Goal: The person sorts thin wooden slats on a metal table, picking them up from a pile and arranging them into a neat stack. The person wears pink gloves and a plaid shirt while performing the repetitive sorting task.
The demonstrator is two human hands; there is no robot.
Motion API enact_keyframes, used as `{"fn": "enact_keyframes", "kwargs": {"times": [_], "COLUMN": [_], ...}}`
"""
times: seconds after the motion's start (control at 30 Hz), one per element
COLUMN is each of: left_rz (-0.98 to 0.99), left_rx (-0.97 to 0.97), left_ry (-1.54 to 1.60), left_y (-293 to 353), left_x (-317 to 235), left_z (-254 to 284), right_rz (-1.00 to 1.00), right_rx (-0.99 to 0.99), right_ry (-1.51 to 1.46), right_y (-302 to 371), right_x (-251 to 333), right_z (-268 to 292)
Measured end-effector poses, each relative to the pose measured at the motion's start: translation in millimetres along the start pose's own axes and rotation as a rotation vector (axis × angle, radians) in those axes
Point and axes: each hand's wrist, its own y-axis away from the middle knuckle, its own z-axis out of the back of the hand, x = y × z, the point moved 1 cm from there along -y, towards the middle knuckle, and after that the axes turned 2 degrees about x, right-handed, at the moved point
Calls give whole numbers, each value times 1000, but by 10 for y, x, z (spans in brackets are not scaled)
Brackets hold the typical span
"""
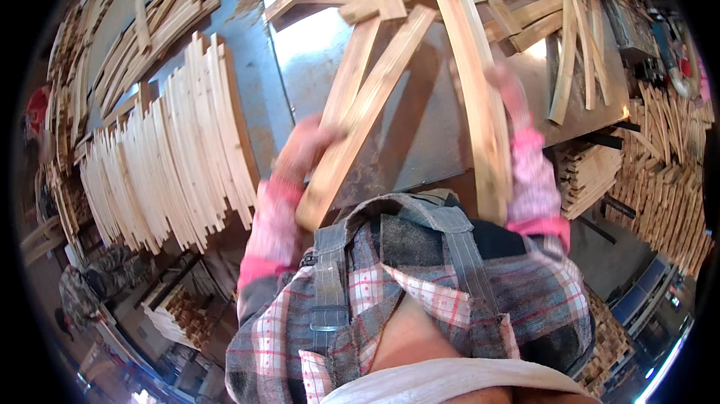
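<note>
My left hand (pixel 306 148), somewhat blurred, is closed on a wooden board (pixel 375 100) that slants up and away from my body. A second board (pixel 352 67) lies partly under that one. On the other side my right hand (pixel 510 93), also smeared by motion, wraps the edge of a long wooden board (pixel 474 89). This board runs from close to my waist toward the far edge of the view. Both held boards are above a metal tabletop (pixel 427 157), with their near ends toward me.
A row of boards laid side by side (pixel 169 149) covers the left of the table. Loose strips (pixel 525 14) lie crossed at the far side. Stacked wood (pixel 660 194) stands at the right, and another stack (pixel 180 314) sits low at the left. A person in camouflage clothing (pixel 82 295) is at far left.
</note>
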Motion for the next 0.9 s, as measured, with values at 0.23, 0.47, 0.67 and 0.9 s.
{"fn": "enact_keyframes", "kwargs": {"times": [0.23,0.47,0.67,0.9], "left_rz": [-161,26,58,-70], "left_rx": [10,-52,-183,-496], "left_ry": [-48,86,497,496], "left_y": [-83,1312,2369,2559], "left_x": [335,727,1049,1161], "left_z": [310,393,279,102], "right_rz": [87,-16,-149,-460], "right_rx": [-280,-205,124,146], "right_ry": [496,1016,900,1076], "right_y": [-932,-1041,-223,-159], "right_x": [-541,-20,-231,-75], "right_z": [-577,-983,-992,-966]}}
